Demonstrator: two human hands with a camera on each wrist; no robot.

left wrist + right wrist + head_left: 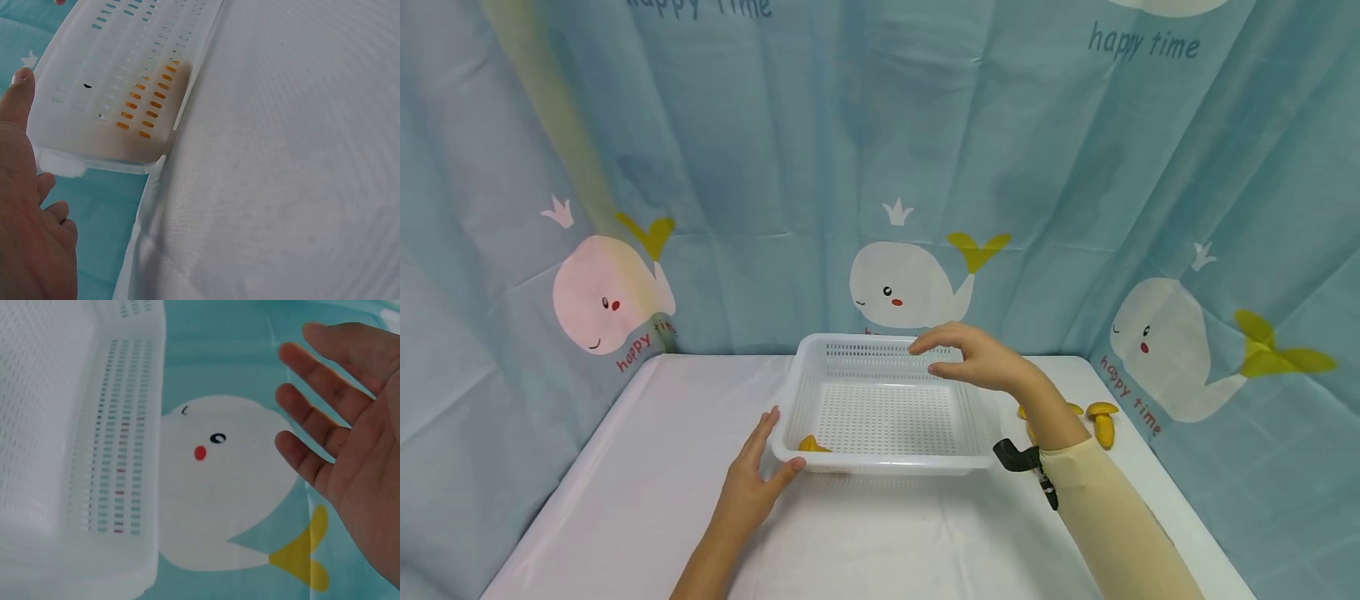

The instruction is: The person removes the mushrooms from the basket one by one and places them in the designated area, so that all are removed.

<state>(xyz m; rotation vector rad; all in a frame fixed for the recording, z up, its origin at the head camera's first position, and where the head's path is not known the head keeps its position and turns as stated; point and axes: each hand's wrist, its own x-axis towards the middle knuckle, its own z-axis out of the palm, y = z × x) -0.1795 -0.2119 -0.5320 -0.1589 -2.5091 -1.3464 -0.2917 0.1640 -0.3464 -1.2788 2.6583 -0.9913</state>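
Observation:
A white perforated plastic basket (880, 461) stands on the table, with a yellow piece (812, 445) inside its near left corner. The near wall hides part of that piece, and its colour shows through the slots in the left wrist view. My left hand (752, 483) touches the basket's near left corner, thumb by the near rim and fingers along the left side. Over the far right part of the basket hovers my right hand (973, 357), fingers spread and loosely bent, holding nothing. Yellow mushrooms (1103, 423) lie right of the basket, some partly hidden behind my right forearm.
A white cloth covers the table (865, 542). Blue curtains (760, 283) with whale prints hang close behind the basket and along both sides. A black strap mount (1018, 457) sits on my right wrist.

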